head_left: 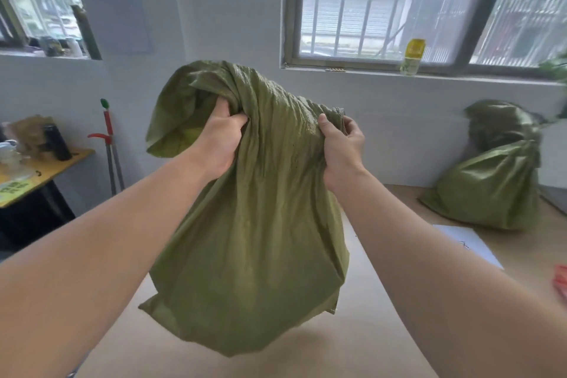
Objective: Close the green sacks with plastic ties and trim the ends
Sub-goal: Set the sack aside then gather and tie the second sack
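Clutching green sack (251,239) by its mouth, left hand (219,144), right hand (340,152), bottom edge clear above table (368,334)

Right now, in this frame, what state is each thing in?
Held sack: lifted off the table, top bunched, not tied.
Left hand: grips the sack's top folds.
Right hand: grips the sack's top edge.
Second sack: resting on the table, neck gathered; any tie is too small to see.
Bottle: upright on the windowsill.
Paper: lying flat on the table.
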{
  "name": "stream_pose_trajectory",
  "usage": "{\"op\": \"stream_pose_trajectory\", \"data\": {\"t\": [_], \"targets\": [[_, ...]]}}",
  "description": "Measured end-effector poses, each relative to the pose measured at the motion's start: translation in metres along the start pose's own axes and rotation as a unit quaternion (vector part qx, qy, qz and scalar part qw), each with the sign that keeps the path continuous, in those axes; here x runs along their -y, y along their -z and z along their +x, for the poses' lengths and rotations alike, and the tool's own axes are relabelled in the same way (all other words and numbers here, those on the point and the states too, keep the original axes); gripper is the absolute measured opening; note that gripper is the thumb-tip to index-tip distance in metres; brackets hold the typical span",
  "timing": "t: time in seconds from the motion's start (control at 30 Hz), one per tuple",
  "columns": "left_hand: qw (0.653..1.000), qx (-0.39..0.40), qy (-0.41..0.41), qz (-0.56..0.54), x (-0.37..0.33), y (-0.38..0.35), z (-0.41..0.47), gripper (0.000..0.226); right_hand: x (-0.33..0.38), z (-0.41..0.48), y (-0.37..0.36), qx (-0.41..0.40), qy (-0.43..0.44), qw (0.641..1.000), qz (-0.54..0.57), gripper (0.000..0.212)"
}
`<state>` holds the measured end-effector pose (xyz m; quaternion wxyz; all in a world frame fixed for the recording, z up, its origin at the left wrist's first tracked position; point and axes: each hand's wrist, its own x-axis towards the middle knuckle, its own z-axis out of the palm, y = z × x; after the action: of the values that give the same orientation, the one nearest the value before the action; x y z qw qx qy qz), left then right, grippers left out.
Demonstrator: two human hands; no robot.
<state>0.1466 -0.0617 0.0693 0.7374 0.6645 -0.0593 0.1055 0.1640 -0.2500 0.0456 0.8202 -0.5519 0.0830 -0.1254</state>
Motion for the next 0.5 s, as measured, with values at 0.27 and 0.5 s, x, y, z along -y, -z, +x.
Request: {"op": "stream_pose_trajectory", "data": {"t": [0.27, 0.5], "targets": [[0.999, 0.048, 0.006, 0.006, -0.010, -0.095, -0.058, 0.045, 0.036, -0.041, 0.101, -0.055, 0.022, 0.998, 0.024, 0.016], [0.999, 0.037, -0.002, -0.013, -0.007, -0.213, -0.111, 0.046, 0.091, -0.055, 0.217, -0.041, 0.045, 0.997, 0.037, 0.017]]}}
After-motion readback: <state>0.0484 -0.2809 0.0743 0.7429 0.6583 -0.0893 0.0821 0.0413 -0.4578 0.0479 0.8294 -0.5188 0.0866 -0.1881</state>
